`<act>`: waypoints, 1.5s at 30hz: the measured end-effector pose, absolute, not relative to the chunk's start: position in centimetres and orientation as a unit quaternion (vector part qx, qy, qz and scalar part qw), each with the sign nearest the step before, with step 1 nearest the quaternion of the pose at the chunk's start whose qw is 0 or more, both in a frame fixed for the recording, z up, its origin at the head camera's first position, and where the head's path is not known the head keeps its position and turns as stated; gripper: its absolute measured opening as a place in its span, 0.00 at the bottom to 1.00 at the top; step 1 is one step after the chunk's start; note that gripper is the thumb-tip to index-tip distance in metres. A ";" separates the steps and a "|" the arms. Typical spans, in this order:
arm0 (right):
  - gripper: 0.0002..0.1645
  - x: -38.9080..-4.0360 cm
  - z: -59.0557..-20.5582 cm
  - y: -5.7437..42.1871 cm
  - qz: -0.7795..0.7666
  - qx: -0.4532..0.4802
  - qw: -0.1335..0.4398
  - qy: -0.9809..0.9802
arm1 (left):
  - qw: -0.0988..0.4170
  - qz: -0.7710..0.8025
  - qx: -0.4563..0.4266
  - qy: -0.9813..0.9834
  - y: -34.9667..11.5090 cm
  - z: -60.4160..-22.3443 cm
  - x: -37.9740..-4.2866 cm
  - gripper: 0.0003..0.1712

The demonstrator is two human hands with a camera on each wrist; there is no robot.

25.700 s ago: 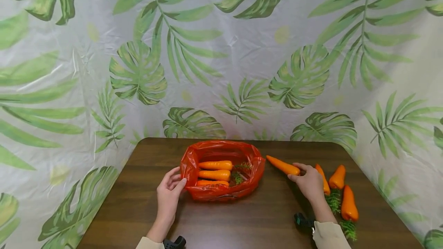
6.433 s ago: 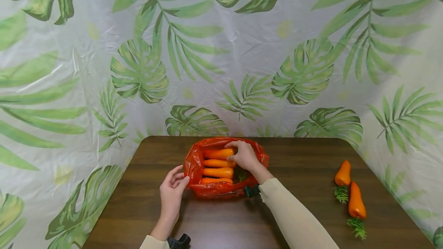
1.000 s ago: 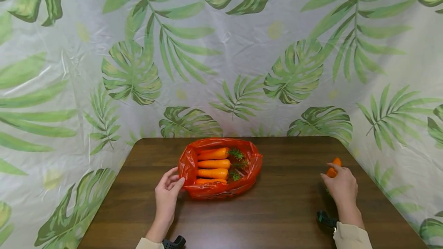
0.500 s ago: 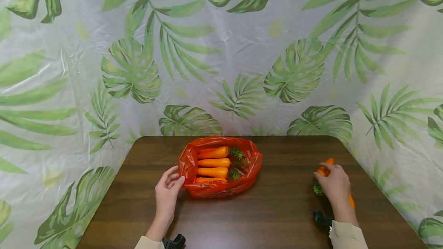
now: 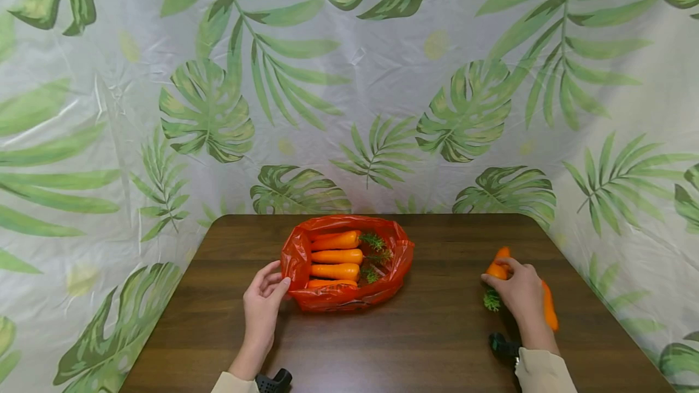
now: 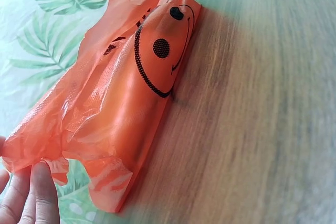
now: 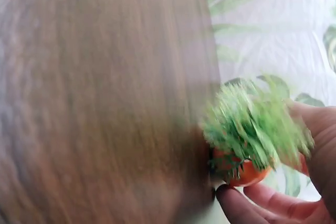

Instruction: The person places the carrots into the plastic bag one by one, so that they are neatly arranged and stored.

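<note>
A red plastic bag (image 5: 401, 268) lies with its mouth spread, several orange carrots (image 5: 337, 256) side by side inside and their green tops toward the right. My left hand (image 5: 262, 305) pinches the bag's left edge between thumb and fingers. In the left wrist view a black smiling face is printed on the bag (image 6: 121, 114). On the right of the table, my right hand (image 5: 521, 296) grips a carrot (image 5: 498, 270) near its leafy end. The right wrist view shows its blurred green top (image 7: 252, 124) close up. Another carrot (image 5: 549, 308) lies partly hidden behind that hand.
The brown wooden table (image 5: 426, 344) has a rounded back edge. Behind it hangs a pale curtain (image 5: 382, 77) with a green leaf print. Black wrist cameras (image 5: 503, 345) sit under both wrists.
Over the last second my right hand has drawn the carrot leftward, uncovering another at its right. Compared with the oldest frame, the bag holds more carrots and the right side fewer. My left hand stays put.
</note>
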State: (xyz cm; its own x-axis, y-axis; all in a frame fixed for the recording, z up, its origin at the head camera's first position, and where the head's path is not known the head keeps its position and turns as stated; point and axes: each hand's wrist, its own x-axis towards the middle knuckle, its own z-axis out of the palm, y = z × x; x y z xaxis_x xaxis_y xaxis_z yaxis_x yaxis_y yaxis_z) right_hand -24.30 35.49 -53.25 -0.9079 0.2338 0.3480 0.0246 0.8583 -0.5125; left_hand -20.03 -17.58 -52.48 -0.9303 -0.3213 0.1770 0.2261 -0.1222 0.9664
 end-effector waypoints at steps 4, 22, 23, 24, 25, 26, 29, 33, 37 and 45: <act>0.30 -24.5 -53.1 35.1 0.258 -0.055 0.216 -0.940 | 0.183 -0.746 0.039 -0.639 -17.6 -52.4 -20.0 0.23; 0.26 -24.7 -53.2 34.3 0.284 -0.099 0.209 -0.930 | 0.188 -0.746 0.038 -0.637 -17.7 -52.6 -20.0 0.25; 0.26 -24.7 -53.1 34.2 0.289 -0.102 0.213 -0.928 | 0.189 -0.746 0.036 -0.637 -17.7 -52.6 -20.1 0.25; 0.25 -24.6 -53.0 34.2 0.292 -0.103 0.218 -0.925 | 0.189 -0.746 0.034 -0.638 -17.7 -52.6 -20.1 0.25; 0.25 -24.6 -52.9 34.2 0.297 -0.105 0.223 -0.923 | 0.190 -0.746 0.033 -0.637 -17.7 -52.6 -20.1 0.25; 0.25 -24.6 -52.8 34.2 0.301 -0.106 0.228 -0.920 | 0.190 -0.746 0.032 -0.638 -17.7 -52.5 -20.1 0.25; 0.23 -24.6 -52.5 34.0 0.312 -0.114 0.245 -0.911 | 0.189 -0.747 0.030 -0.637 -17.7 -52.5 -20.2 0.25; 0.22 -24.5 -52.1 33.7 0.324 -0.128 0.267 -0.899 | 0.187 -0.749 0.034 -0.635 -17.8 -52.6 -20.1 0.25; 0.21 -24.5 -52.0 33.6 0.338 -0.136 0.289 -0.885 | 0.181 -0.745 0.038 -0.641 -17.8 -52.7 -20.0 0.24; 0.22 -24.5 -51.5 33.4 0.356 -0.133 0.311 -0.871 | 0.179 -0.747 0.039 -0.639 -17.8 -52.7 -20.0 0.24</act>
State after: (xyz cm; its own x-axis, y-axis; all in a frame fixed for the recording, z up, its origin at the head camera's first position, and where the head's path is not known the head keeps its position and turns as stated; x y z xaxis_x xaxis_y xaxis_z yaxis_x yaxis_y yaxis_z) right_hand -24.50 33.43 -51.50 -0.7715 0.4526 0.4472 0.0102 0.7116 -0.7025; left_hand -20.03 -17.76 -52.66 -0.9330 -0.3169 0.1705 0.2176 -0.1196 0.9687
